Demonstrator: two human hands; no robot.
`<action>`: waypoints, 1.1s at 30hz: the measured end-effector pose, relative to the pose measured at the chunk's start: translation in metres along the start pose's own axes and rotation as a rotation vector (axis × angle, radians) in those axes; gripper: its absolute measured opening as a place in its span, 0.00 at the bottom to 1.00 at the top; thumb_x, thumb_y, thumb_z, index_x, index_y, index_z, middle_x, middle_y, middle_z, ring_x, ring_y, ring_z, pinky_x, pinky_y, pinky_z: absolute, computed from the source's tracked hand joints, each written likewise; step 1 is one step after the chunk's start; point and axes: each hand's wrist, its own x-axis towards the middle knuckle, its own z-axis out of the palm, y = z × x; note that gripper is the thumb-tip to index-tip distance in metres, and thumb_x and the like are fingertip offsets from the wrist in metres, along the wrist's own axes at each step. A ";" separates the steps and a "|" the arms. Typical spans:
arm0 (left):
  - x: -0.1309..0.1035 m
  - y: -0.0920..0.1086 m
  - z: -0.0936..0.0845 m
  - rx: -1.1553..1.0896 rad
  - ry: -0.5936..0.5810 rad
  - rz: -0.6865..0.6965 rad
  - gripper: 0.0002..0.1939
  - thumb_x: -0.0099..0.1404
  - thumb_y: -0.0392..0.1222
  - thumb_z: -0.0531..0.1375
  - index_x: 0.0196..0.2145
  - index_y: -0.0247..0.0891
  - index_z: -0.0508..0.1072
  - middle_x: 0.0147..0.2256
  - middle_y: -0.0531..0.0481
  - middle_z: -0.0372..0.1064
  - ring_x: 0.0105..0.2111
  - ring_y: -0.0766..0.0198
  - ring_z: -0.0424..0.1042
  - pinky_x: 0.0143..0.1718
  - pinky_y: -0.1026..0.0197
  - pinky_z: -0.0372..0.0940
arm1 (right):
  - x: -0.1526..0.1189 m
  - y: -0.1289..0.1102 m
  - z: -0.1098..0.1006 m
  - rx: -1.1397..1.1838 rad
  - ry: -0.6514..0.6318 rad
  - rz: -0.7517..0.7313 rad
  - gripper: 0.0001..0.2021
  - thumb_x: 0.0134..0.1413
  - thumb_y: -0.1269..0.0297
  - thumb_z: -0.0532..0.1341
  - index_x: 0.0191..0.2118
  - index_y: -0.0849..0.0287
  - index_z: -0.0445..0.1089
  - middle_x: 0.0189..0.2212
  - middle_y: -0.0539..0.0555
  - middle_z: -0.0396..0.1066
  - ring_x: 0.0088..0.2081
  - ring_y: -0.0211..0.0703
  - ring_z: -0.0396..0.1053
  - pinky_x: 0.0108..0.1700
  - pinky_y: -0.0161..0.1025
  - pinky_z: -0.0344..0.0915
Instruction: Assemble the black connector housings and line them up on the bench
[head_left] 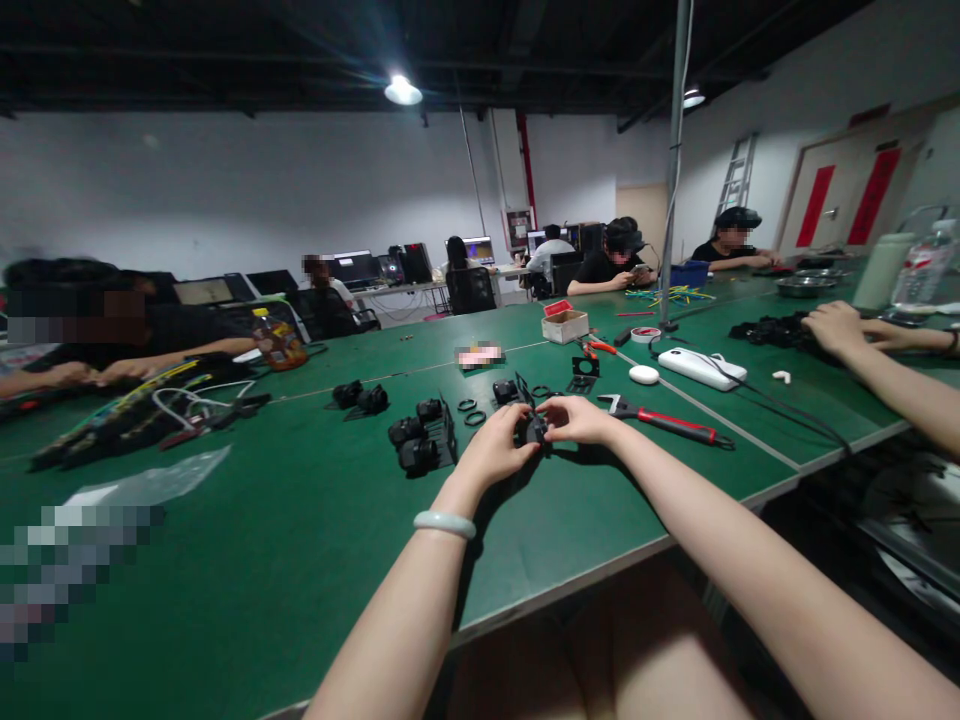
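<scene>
Between both hands is a small black part, held low over the green table; my fingers cover much of it, so its exact kind is unclear. My left hand curls round its left side, thumb toward me. From the right, my right hand pinches it with thumb and fingers. Just beyond my hands stands another black part with an upright plate. Black rings lie to the left of it. Further left are several chunky black parts, some beside a black bracket.
Right of my hands lies a wrench with a red and black handle. Beyond it are a white round object, a white power bank-like box with a cable, and a small carton. A metal pole rises there. Co-workers sit at both sides.
</scene>
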 end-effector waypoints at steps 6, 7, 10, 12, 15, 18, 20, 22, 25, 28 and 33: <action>-0.001 -0.003 0.007 -0.116 0.014 -0.094 0.40 0.42 0.46 0.60 0.51 0.37 0.48 0.42 0.44 0.59 0.42 0.56 0.60 0.44 0.54 0.54 | -0.002 -0.006 0.000 0.093 -0.054 0.018 0.16 0.32 0.68 0.61 0.34 0.65 0.64 0.29 0.53 0.67 0.31 0.37 0.65 0.34 0.35 0.62; -0.001 -0.002 0.007 -0.134 0.006 -0.110 0.40 0.42 0.47 0.60 0.51 0.37 0.48 0.42 0.44 0.59 0.42 0.56 0.60 0.44 0.54 0.55 | -0.002 -0.007 0.000 0.103 -0.063 0.019 0.16 0.32 0.68 0.61 0.34 0.65 0.64 0.29 0.53 0.67 0.31 0.37 0.65 0.35 0.35 0.62; -0.001 0.002 0.008 -0.195 -0.019 -0.143 0.42 0.40 0.48 0.61 0.51 0.36 0.48 0.42 0.44 0.60 0.41 0.57 0.61 0.43 0.55 0.56 | -0.003 -0.011 0.000 0.117 -0.081 0.023 0.16 0.31 0.69 0.61 0.34 0.64 0.64 0.29 0.53 0.67 0.31 0.37 0.65 0.35 0.35 0.62; 0.000 0.005 0.008 -0.229 -0.039 -0.154 0.42 0.40 0.49 0.61 0.51 0.36 0.48 0.41 0.44 0.60 0.41 0.58 0.62 0.42 0.57 0.56 | -0.003 -0.013 0.001 0.123 -0.085 0.029 0.16 0.31 0.69 0.61 0.34 0.64 0.64 0.30 0.53 0.67 0.31 0.37 0.65 0.34 0.35 0.62; 0.001 0.007 0.010 -0.243 -0.059 -0.172 0.42 0.39 0.50 0.61 0.50 0.35 0.49 0.41 0.45 0.60 0.41 0.58 0.62 0.42 0.57 0.57 | -0.004 -0.016 0.001 0.126 -0.083 0.046 0.15 0.30 0.71 0.61 0.33 0.64 0.64 0.29 0.52 0.67 0.30 0.37 0.65 0.34 0.34 0.62; 0.001 0.007 0.011 -0.228 -0.072 -0.190 0.40 0.39 0.50 0.61 0.48 0.35 0.52 0.41 0.45 0.60 0.40 0.58 0.62 0.41 0.57 0.57 | -0.005 -0.018 0.000 0.121 -0.077 0.050 0.15 0.30 0.72 0.61 0.32 0.64 0.64 0.28 0.51 0.67 0.30 0.37 0.65 0.33 0.34 0.62; 0.001 0.006 0.011 -0.216 -0.075 -0.200 0.38 0.39 0.50 0.61 0.47 0.35 0.54 0.40 0.45 0.60 0.39 0.58 0.62 0.40 0.57 0.58 | -0.005 -0.019 0.000 0.117 -0.077 0.043 0.15 0.30 0.72 0.60 0.32 0.64 0.65 0.28 0.51 0.67 0.30 0.37 0.65 0.33 0.34 0.62; 0.001 0.005 0.012 -0.209 -0.085 -0.214 0.36 0.39 0.51 0.60 0.45 0.35 0.55 0.39 0.46 0.61 0.37 0.58 0.63 0.38 0.57 0.58 | -0.005 -0.019 0.000 0.114 -0.079 0.036 0.15 0.30 0.72 0.60 0.33 0.64 0.64 0.28 0.51 0.68 0.31 0.37 0.65 0.33 0.34 0.61; 0.001 0.003 0.013 -0.223 -0.109 -0.235 0.32 0.40 0.49 0.60 0.42 0.35 0.57 0.35 0.48 0.62 0.34 0.60 0.64 0.35 0.58 0.59 | -0.005 -0.018 0.001 0.113 -0.093 0.031 0.15 0.31 0.71 0.60 0.34 0.64 0.64 0.29 0.52 0.68 0.31 0.37 0.65 0.34 0.34 0.61; 0.001 0.003 0.014 -0.261 -0.108 -0.276 0.28 0.41 0.46 0.60 0.40 0.35 0.58 0.33 0.49 0.63 0.32 0.62 0.64 0.33 0.60 0.59 | -0.005 -0.020 -0.001 0.084 -0.126 0.036 0.16 0.33 0.70 0.60 0.35 0.64 0.64 0.31 0.53 0.68 0.32 0.37 0.65 0.34 0.34 0.61; 0.001 0.007 0.015 -0.302 -0.092 -0.328 0.27 0.41 0.43 0.60 0.40 0.36 0.57 0.33 0.50 0.63 0.32 0.63 0.64 0.34 0.59 0.59 | -0.009 -0.025 -0.018 -0.197 -0.009 -0.018 0.16 0.36 0.67 0.58 0.38 0.61 0.66 0.34 0.53 0.68 0.34 0.38 0.64 0.36 0.34 0.60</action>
